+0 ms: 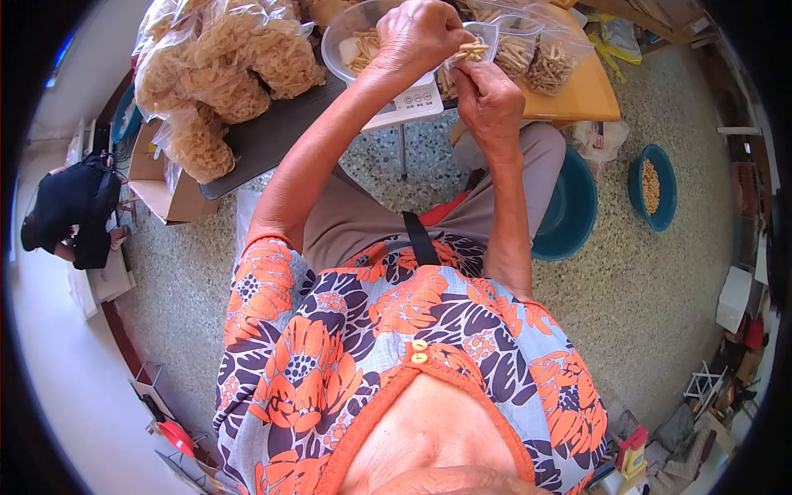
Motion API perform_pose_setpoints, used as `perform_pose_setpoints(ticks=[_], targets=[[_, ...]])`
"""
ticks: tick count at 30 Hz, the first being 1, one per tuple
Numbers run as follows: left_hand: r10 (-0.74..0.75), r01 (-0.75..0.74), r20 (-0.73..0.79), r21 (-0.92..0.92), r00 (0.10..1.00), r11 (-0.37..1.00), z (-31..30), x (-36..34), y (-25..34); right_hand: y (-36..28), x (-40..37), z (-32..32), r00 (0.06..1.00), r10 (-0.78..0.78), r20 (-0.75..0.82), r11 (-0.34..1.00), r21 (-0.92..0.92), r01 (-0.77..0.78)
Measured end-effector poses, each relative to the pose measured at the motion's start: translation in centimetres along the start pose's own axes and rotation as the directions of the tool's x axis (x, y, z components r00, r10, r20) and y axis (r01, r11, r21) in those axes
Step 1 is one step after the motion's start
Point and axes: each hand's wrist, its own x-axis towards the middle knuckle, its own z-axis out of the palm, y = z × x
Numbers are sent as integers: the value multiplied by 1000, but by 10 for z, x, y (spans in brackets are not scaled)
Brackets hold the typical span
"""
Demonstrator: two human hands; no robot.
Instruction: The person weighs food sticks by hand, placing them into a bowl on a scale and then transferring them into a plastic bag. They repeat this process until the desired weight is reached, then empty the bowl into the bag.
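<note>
A small clear plastic bag [473, 51] with pale dried sticks in it is between my two hands. My left hand [419, 37] reaches over a clear plastic bowl [330, 51], its curled fingers closed at the bag's left edge. On the near side, my right hand [492, 101] pinches the bag between thumb and fingers. More pale sticks [360, 51] lie in the bowl, which rests on a white digital scale [419, 101]. My left forearm and hand cover part of the bowl. Filled bags of sticks [516, 54] stand just right of my hands.
Large bags of dried tan strips [227, 70] pile up on the dark table [268, 136] at left, above a cardboard box [169, 194]. A wooden table [577, 97] is at right. Teal basins [569, 210] sit on the floor. Another person [70, 206] is far left.
</note>
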Motion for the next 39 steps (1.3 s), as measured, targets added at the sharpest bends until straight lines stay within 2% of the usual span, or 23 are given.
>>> perform_pose_setpoints(ticks=[1, 3, 5, 7, 9, 10, 13, 17, 19, 20, 22, 23, 25, 28, 31, 35, 38, 39], targets=[[38, -38, -52, 0, 998, 999, 1, 2, -2, 1, 0, 0, 1000, -1, 5, 1000, -2, 1], [41, -43, -61, -36, 997, 998, -8, 5, -7, 2, 1, -1, 1000, -1, -4, 1000, 0, 1], [90, -108, -121, -157, 989, 982, -17, 10, -23, 2, -1, -1, 1000, 3, -8, 1000, 6, -3], [69, -78, -97, -87, 993, 993, -26, 10, -39, 3, -1, -2, 1000, 7, -10, 1000, -13, -8], [-28, 12, 131, 117, 991, 993, -36, 9, -54, 3, -2, -2, 1000, 9, -10, 1000, -11, -9], [42, -59, 105, 159, 994, 985, -33, 8, -68, 3, -2, -2, 1000, 12, -11, 1000, -12, -12], [92, -124, 133, 265, 987, 956, -29, 4, -87, 3, -2, -2, 1000, 23, -2, 1000, -18, -23], [64, -138, 213, 353, 975, 925, -20, 9, -97, 0, -1, -3, 1000, 19, 3, 1000, -17, -19], [183, -284, 275, 392, 944, 875, -16, 11, -100, -1, -1, -5, 999, 30, 13, 999, -29, -29], [184, -283, 272, 390, 945, 876, -10, 13, -103, -1, -1, -5, 1000, 27, 15, 999, -31, -27], [61, -258, 354, 544, 933, 798, 2, 19, -107, -1, -1, -6, 999, 32, 9, 999, -27, -31], [60, -257, 353, 543, 934, 800, 2, 21, -108, -2, 0, -6, 999, 31, 12, 999, -28, -31], [189, -393, 406, 508, 894, 767, 2, 22, -110, -2, 0, -6, 999, 30, 22, 999, -43, -29], [233, -436, 419, 497, 878, 750, 0, 21, -107, -2, 0, -5, 1000, 21, 23, 999, -39, -20], [169, -387, 430, 492, 887, 779, 0, 22, -105, -3, 0, -5, 999, 34, 33, 999, -39, -32], [181, -423, 479, 464, 859, 778, -8, 21, -102, -3, 0, -4, 999, 33, 31, 999, -43, -32], [164, -382, 454, 445, 876, 810, -14, 18, -98, -4, 0, -5, 999, 32, 24, 999, -32, -31], [222, -359, 353, 391, 909, 848, -17, 16, -99, -3, 0, -5, 999, 29, 25, 999, -42, -28]])
